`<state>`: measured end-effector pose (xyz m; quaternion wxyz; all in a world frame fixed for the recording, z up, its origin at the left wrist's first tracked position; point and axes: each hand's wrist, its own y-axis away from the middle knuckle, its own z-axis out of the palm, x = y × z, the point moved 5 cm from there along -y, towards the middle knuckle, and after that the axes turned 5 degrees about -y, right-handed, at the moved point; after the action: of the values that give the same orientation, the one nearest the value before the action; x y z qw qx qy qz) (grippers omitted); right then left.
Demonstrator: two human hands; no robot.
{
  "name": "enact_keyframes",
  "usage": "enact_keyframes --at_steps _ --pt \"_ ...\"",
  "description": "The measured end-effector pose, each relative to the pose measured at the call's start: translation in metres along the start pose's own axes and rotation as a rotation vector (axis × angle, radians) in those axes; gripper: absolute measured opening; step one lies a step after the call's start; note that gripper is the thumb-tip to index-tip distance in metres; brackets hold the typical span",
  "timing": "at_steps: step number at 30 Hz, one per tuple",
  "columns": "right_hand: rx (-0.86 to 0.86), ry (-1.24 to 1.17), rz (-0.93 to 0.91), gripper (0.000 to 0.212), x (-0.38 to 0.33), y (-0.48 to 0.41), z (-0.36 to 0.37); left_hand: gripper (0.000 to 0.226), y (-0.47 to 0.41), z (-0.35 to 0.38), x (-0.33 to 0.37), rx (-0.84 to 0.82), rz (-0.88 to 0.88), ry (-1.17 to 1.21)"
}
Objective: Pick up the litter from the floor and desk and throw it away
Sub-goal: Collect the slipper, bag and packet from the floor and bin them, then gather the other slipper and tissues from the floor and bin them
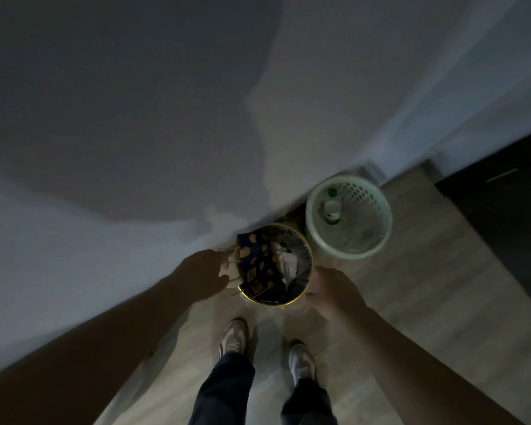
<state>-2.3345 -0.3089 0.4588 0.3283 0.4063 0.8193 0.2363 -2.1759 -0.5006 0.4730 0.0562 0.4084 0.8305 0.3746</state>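
Left hand (207, 271) pinching one patterned wrapper (258, 260), right hand (333, 294) grip unclear, one dark bin (278, 304), one green bin (350, 255)

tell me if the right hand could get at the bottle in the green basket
Probably yes: the right hand sits at the rim of the dark bin, next to the green basket, whose top is open, and nothing covers the bottle inside.

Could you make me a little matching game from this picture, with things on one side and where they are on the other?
Things:
1 bottle
2 patterned bag
3 right hand

Places:
A beside the right edge of the yellow-rimmed bin
B inside the pale green basket
C held by the left hand

Pairs: 1-B, 2-C, 3-A
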Motion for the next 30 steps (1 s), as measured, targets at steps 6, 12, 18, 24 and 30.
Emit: enact_keyframes --at_steps 6,12,18,24,30 --pt "0.134 0.173 -0.265 0.027 -0.044 0.078 -0.104 0.064 0.095 -0.080 0.053 0.112 0.040 -0.035" --pt "0.194 0.353 -0.552 0.019 -0.089 0.164 -0.208 0.034 0.193 -0.172 0.105 0.277 0.024 -0.142" --pt "0.277 0.449 -0.787 0.044 -0.167 0.244 -0.318 0.037 0.306 -0.274 0.121 0.547 -0.063 -0.164" --pt "0.469 0.484 -1.062 0.045 -0.280 0.349 -0.391 0.038 0.441 -0.355 0.106 0.765 -0.227 -0.193" --pt "0.586 0.452 -1.351 0.044 -0.375 0.471 -0.397 0.036 0.590 -0.382 0.074 0.980 -0.423 -0.180"
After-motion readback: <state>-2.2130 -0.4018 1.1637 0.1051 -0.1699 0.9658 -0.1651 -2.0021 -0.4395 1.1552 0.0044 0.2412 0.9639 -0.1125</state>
